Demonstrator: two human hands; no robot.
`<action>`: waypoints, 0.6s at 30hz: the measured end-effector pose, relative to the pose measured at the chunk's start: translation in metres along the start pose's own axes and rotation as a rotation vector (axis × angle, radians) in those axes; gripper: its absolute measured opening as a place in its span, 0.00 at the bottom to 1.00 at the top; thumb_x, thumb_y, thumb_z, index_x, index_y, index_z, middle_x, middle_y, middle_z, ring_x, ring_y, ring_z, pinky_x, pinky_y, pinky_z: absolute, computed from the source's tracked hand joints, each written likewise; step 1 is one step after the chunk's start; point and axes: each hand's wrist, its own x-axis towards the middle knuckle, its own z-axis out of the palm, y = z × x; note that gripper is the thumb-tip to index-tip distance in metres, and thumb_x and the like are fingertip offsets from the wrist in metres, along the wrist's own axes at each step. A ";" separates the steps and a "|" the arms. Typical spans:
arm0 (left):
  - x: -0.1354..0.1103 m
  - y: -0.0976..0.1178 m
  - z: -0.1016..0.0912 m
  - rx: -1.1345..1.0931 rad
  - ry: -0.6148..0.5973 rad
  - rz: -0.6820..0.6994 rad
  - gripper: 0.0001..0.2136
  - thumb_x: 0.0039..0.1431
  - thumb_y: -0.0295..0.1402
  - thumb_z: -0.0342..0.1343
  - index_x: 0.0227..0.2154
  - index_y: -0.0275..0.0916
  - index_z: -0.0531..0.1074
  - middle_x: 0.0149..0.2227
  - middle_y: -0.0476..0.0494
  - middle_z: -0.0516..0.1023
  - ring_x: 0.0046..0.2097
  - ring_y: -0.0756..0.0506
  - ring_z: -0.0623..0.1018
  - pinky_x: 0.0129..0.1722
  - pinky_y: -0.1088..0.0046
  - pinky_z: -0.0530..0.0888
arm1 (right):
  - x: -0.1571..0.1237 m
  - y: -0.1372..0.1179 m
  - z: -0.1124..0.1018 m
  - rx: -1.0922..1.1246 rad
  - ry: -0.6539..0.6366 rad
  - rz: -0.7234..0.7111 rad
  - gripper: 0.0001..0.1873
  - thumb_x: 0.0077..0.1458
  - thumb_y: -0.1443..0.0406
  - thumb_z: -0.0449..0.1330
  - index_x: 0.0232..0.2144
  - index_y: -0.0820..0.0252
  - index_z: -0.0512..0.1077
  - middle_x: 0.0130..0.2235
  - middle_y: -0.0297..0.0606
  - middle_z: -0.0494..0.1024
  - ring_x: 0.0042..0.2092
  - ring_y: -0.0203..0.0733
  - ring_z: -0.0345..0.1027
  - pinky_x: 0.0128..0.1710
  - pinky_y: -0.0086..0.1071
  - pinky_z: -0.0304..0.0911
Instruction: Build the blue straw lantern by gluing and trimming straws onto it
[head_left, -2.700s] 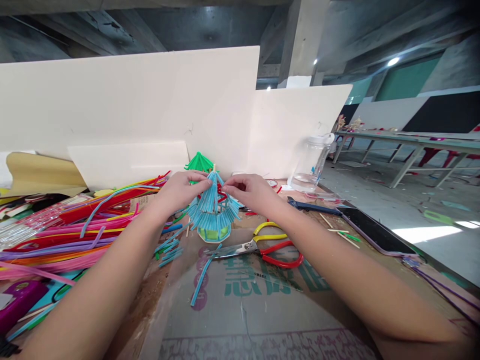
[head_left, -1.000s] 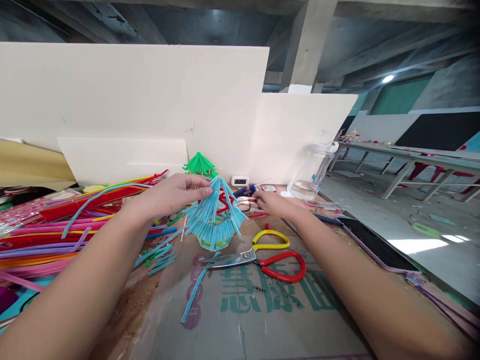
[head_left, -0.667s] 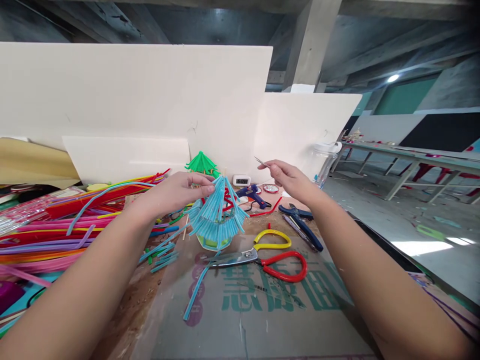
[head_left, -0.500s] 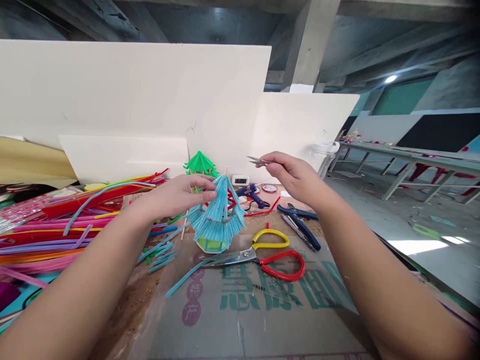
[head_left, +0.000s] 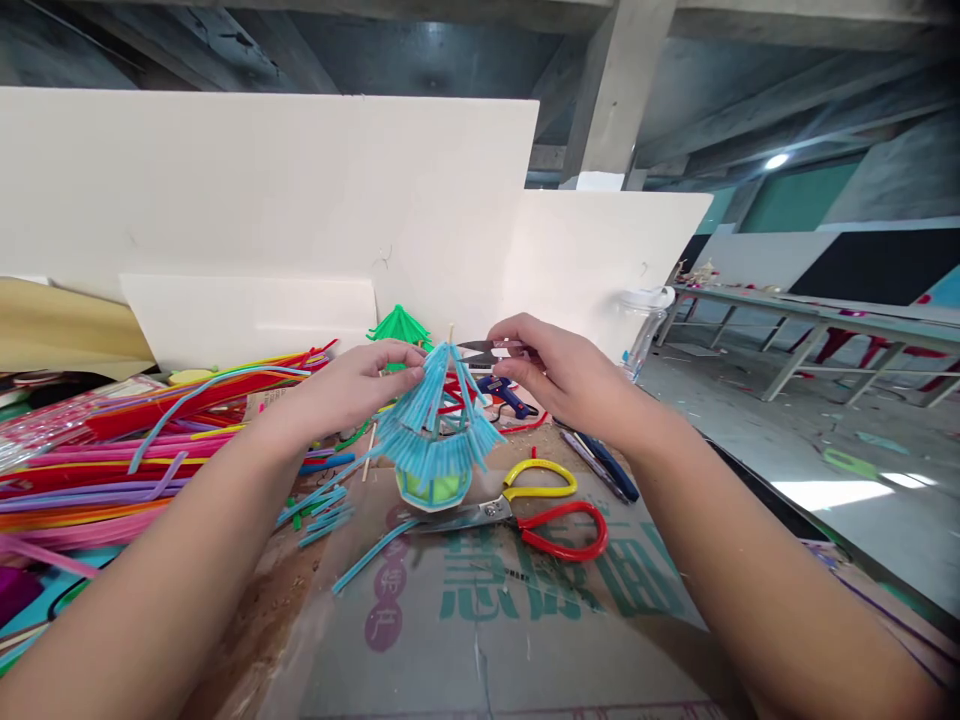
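A small pagoda model [head_left: 437, 432] with a roof of light-blue straw pieces stands on a printed cardboard sheet [head_left: 525, 620]. My left hand [head_left: 352, 385] pinches the top of the blue roof from the left. My right hand [head_left: 559, 375] is closed on small metal snips [head_left: 480, 349], whose blades point left at the thin stick poking from the roof's peak. Red straw pieces show behind the roof.
Red-and-yellow-handled scissors [head_left: 536, 510] lie right of the model. Dark blue pliers [head_left: 607, 470], a blue glue gun [head_left: 510, 393], a green straw roof [head_left: 399, 325] and a clear jar [head_left: 637, 325] sit behind. Colourful straws [head_left: 112, 470] pile at left; white boards [head_left: 300, 210] stand behind.
My right hand reached to the back of the table, lifted small snips, and brought them left to the roof's peak. My left hand stayed on the roof top.
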 end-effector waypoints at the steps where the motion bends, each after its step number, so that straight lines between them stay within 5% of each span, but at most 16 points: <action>1: 0.000 -0.001 0.000 0.036 0.015 0.002 0.18 0.59 0.47 0.48 0.40 0.39 0.73 0.46 0.45 0.76 0.46 0.42 0.74 0.46 0.67 0.71 | 0.001 -0.001 -0.002 0.008 0.007 -0.010 0.11 0.63 0.61 0.52 0.44 0.60 0.67 0.37 0.38 0.75 0.35 0.37 0.66 0.35 0.30 0.57; 11: -0.001 -0.015 -0.006 0.143 -0.042 -0.025 0.26 0.55 0.55 0.48 0.47 0.42 0.72 0.46 0.46 0.77 0.47 0.39 0.75 0.46 0.65 0.70 | 0.039 -0.001 -0.001 0.027 0.073 -0.106 0.10 0.62 0.62 0.53 0.42 0.61 0.70 0.38 0.38 0.76 0.37 0.37 0.66 0.36 0.31 0.58; 18: -0.004 -0.012 -0.010 0.172 -0.103 -0.030 0.30 0.47 0.56 0.56 0.49 0.44 0.70 0.50 0.44 0.75 0.49 0.38 0.74 0.45 0.66 0.69 | 0.028 0.001 -0.003 0.020 0.062 -0.103 0.12 0.62 0.63 0.54 0.46 0.61 0.69 0.42 0.41 0.76 0.39 0.39 0.67 0.38 0.33 0.60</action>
